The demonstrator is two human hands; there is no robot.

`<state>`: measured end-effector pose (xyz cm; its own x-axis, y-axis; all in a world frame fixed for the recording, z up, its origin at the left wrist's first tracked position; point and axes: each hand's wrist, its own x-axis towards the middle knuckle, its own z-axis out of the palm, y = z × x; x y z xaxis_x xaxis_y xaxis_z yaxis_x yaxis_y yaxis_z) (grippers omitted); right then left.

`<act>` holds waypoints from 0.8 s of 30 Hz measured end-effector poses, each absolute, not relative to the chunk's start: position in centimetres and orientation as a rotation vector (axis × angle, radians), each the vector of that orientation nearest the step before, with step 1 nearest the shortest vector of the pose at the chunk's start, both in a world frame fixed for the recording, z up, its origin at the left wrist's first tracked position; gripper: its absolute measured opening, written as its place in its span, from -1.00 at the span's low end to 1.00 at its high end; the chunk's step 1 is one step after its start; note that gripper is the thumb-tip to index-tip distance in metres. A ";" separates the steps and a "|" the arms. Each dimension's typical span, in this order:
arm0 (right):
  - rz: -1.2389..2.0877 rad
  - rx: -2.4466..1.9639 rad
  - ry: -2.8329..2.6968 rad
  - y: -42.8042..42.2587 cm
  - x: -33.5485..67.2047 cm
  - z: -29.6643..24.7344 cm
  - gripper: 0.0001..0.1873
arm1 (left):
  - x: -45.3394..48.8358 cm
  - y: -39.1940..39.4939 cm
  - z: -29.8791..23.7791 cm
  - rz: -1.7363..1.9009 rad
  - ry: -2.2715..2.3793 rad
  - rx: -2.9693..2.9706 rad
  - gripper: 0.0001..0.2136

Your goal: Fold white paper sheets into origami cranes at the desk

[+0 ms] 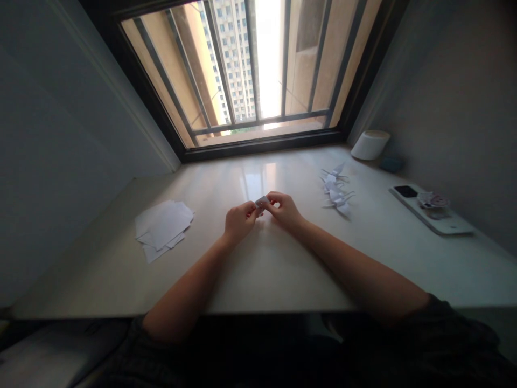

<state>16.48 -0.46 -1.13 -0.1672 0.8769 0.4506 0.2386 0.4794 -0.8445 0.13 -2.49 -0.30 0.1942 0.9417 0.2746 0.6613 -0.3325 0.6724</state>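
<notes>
Between my two hands, a small folded piece of white paper (262, 200) is held just above the middle of the white tabletop (278, 269). My left hand (239, 220) pinches its left side with thumb and fingers. From the right, my right hand (285, 209) grips the other side, fingers bent over it. Part of the paper is hidden behind the fingers. Several folded white paper cranes (336, 189) stand in a row to the right of my right hand. A loose stack of white paper sheets (165, 225) lies off to the left of my left hand.
At the right lies a white phone (434, 213) with a crumpled-looking decoration on its back. A white cylindrical object (369, 144) and a small dark bluish item (391, 163) sit in the back right corner. A barred window (258, 141) closes off the far side.
</notes>
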 end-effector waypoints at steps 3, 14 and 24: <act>0.728 -0.966 -1.703 -0.6 16.4 -1.2 -0.64 | 0.1 -2.4 -0.4 0.937 1.512 2.039 -0.80; 0.756 -0.961 -1.731 -0.3 16.4 -1.4 -0.71 | 0.0 -2.5 -0.2 0.986 1.502 2.011 -0.83; 0.897 -0.997 -1.573 -0.1 16.1 -2.2 -0.66 | -0.3 -1.4 -0.9 1.186 1.358 1.616 -0.65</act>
<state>16.10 -0.07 -2.17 -0.1332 0.9233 0.3603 0.1599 0.3787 -0.9116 -0.28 -1.40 -0.94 0.0288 0.9788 0.2026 0.3322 -0.2006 0.9216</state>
